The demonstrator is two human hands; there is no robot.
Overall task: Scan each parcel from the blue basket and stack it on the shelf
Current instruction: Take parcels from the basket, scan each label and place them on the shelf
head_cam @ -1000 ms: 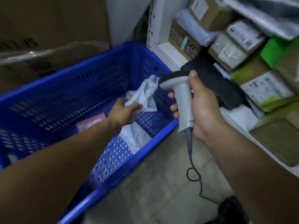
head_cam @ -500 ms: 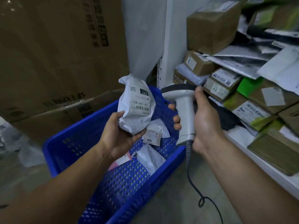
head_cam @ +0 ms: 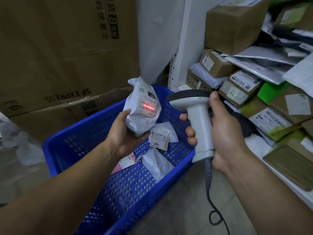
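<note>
Head: parcel (head_cam: pixel 142 119) under scanner (head_cam: pixel 201 126) beam

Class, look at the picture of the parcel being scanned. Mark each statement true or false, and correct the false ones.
1. The left hand holds a white parcel over the blue basket. True.
2. The scanner casts a red line on the parcel's label. True.
3. The left hand grips the scanner. False: the right hand grips it.
4. The basket holds no more parcels. False: several lie in it, among them a pink parcel.
5. The scanner is cordless. False: a cable hangs from its handle.
</note>
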